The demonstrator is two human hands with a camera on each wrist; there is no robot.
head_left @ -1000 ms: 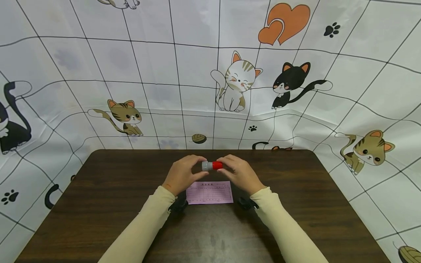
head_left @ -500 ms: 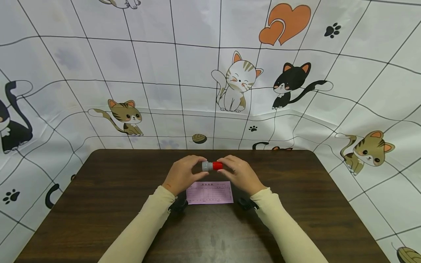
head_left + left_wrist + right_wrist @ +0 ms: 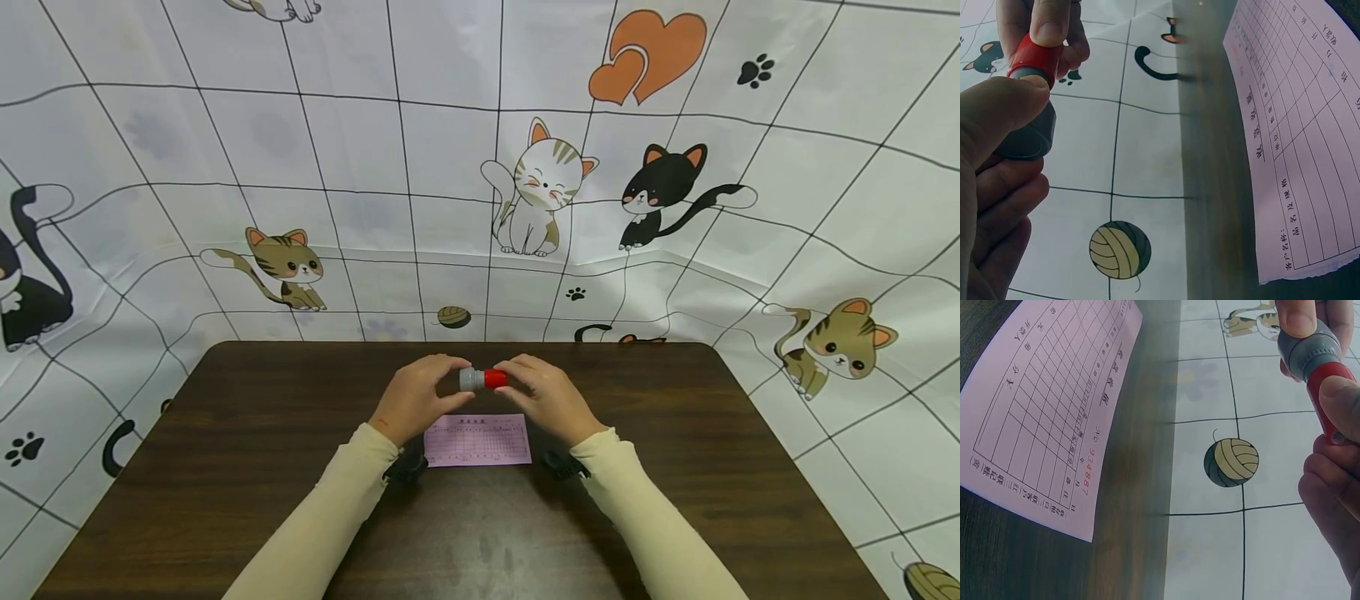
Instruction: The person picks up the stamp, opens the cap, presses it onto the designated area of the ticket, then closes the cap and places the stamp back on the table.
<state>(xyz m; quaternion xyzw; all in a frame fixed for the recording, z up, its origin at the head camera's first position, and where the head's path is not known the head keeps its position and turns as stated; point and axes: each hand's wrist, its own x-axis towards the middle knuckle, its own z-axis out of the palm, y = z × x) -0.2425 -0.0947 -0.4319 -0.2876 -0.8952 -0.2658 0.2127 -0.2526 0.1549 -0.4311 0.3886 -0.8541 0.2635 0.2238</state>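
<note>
Level between both hands, over the table's far part, is a small red-and-grey cylinder (image 3: 482, 378). Its grey end is wider, with a ribbed ring by the red part. My left hand (image 3: 411, 398) pinches the grey end (image 3: 1032, 140) between thumb and fingers. From the other side my right hand (image 3: 551, 398) pinches the red end (image 3: 1322, 381). Below them a pink printed slip (image 3: 477, 440) lies on the table, bearing a grid, Chinese characters and a red number. Fingertips partly hide both ends of the cylinder.
The dark wooden table (image 3: 480, 533) ends just beyond the hands. A white sheet (image 3: 420, 167) with cats, hearts and grid lines hangs behind and around it. Dark wrist devices (image 3: 408, 467) sit under the wrists, on either side of the slip.
</note>
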